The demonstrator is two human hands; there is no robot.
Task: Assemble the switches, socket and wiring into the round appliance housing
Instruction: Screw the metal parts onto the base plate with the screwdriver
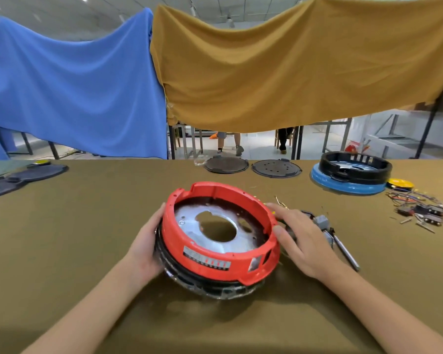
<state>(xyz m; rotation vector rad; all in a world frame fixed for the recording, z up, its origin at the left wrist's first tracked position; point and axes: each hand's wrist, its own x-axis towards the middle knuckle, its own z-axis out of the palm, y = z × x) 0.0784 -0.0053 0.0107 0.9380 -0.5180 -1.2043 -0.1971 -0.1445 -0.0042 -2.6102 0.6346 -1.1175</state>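
1. The red round housing (220, 241) is sitting at the centre of the frame on the brown surface (87, 226), tilted with its open side facing the camera, likely so its inside can be reached.
2. The left hand (146, 249) is cupping the housing's left wall, fingers curved against it, steadying the tilt.
3. The right hand (302, 241) is lying flat beside the right rim, fingers straight and holding nothing, thumb touching the rim; it is covering part of a grey tool (340, 241).
4. The loose switches and wiring (420, 208) are lying at right of the frame, well apart from the housing, so I'd say fitting is not yet begun.
5. A blue and black housing (351, 175) is waiting at upper right.
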